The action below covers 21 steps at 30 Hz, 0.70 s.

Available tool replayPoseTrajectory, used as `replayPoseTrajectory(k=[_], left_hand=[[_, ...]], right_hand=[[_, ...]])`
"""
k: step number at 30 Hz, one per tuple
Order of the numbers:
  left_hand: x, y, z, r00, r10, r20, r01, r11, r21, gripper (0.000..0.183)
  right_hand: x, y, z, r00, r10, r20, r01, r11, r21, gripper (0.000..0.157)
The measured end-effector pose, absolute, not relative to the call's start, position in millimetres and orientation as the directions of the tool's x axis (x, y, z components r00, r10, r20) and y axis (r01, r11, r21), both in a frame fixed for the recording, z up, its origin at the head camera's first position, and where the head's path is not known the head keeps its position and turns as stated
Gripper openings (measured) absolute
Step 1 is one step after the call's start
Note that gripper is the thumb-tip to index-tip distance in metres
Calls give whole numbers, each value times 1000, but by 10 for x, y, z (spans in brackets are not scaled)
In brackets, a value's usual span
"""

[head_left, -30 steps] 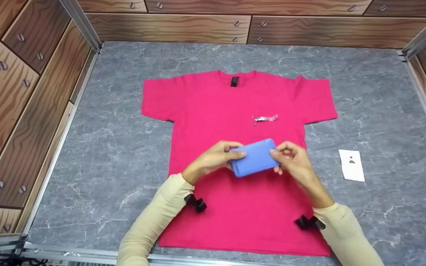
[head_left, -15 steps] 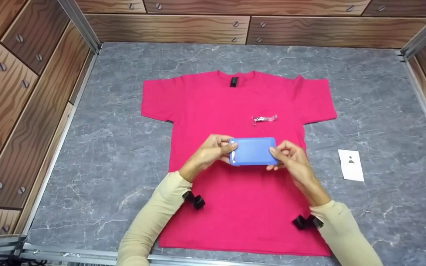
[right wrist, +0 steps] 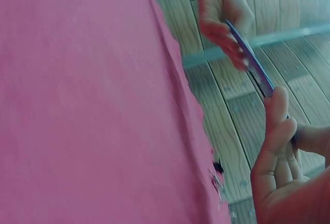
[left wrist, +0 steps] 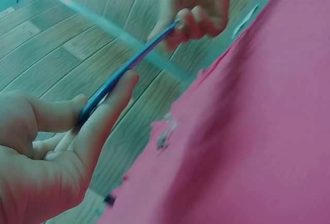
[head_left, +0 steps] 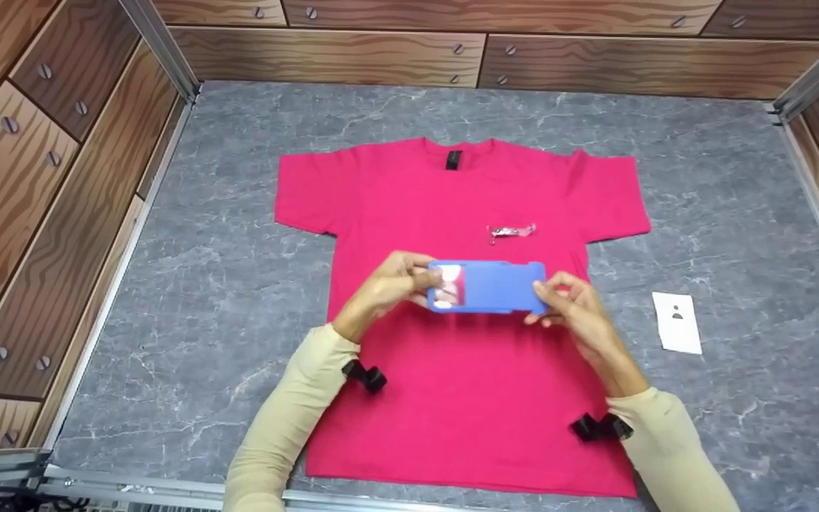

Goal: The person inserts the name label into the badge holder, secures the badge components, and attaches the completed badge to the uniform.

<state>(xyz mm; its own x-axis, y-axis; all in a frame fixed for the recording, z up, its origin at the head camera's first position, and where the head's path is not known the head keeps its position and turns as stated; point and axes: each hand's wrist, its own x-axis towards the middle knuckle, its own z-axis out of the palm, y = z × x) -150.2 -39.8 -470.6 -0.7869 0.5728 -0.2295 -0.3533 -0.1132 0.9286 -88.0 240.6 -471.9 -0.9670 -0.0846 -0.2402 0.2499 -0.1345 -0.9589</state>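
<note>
Both hands hold a blue plastic badge holder (head_left: pixel 498 284) level above a pink T-shirt (head_left: pixel 466 398). My left hand (head_left: pixel 387 290) pinches its left end between thumb and fingers, beside a see-through window. The right hand (head_left: pixel 579 309) grips a wider end piece, which stands partly slid out on the right. Edge-on, the thin holder (left wrist: pixel 126 69) shows between the two hands in the left wrist view. On the shirt's chest lies a small clear-and-metal badge clip (head_left: pixel 512 231). A white card (head_left: pixel 677 322) with a printed person icon lies right of the shirt.
The shirt is spread flat, collar away from me, on a grey marbled tabletop (head_left: pixel 225 284). Wood-patterned panels (head_left: pixel 324 53) wall the back and sides, with a metal rail (head_left: pixel 189 498) along the front edge.
The holder has turned from tilted to level. Its right part has slid outward from the rest as the hands drew apart, uncovering the clear window at the left end.
</note>
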Motion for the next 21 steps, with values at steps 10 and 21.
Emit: replayPoseTrajectory(k=[10,21], left_hand=[[-1619,-573,-4718,-828,506,-243,-358,-143,923,15],[-1681,-657,-4695,-858,480,-184,-318,-216,923,24]], right_hand=[[-950,2603,-4681,-960,-53,-274,279,-265,-923,15],[-1066,2724,-4684,-954,71,-291,256,-316,-914,13]])
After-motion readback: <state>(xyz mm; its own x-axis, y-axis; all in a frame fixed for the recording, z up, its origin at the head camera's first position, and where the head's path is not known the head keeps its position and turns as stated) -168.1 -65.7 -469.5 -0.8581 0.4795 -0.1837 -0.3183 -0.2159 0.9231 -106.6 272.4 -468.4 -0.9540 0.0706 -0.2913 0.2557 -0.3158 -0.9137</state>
